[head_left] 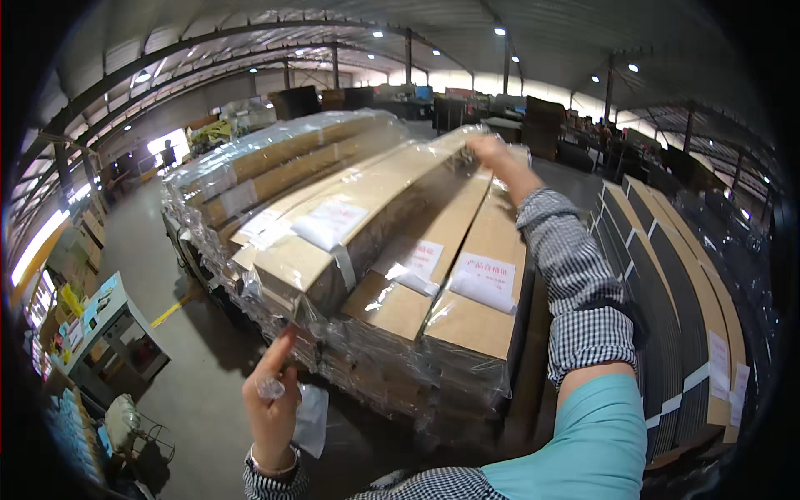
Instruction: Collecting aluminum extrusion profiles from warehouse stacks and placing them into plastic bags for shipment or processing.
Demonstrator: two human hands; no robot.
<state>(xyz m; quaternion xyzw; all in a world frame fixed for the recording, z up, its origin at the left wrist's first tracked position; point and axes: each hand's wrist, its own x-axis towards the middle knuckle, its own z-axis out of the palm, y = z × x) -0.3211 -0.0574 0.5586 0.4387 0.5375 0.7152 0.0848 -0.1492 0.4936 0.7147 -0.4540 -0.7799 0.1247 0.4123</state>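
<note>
A long brown cardboard box [367, 192] with a white label [331, 222] lies slanted on top of a wrapped stack. My right hand [498, 158], blurred, grips its far end. At the box's near corner, my left hand [273, 402] has its index finger stretched up to the clear plastic film [312, 337]. Its other fingers are curled, with a clear scrap [269, 387] on them. A whitish sheet or pouch [311, 419] hangs beside that hand; I cannot tell whether it is held. Two more labelled boxes [392, 307] [467, 329] lie to the right.
More film-wrapped boxes [250, 171] stand behind on the left. Another stack of long dark and brown boxes [692, 317] rises close on my right. A grey workbench [125, 325] stands on the left, past a yellow floor line [171, 312].
</note>
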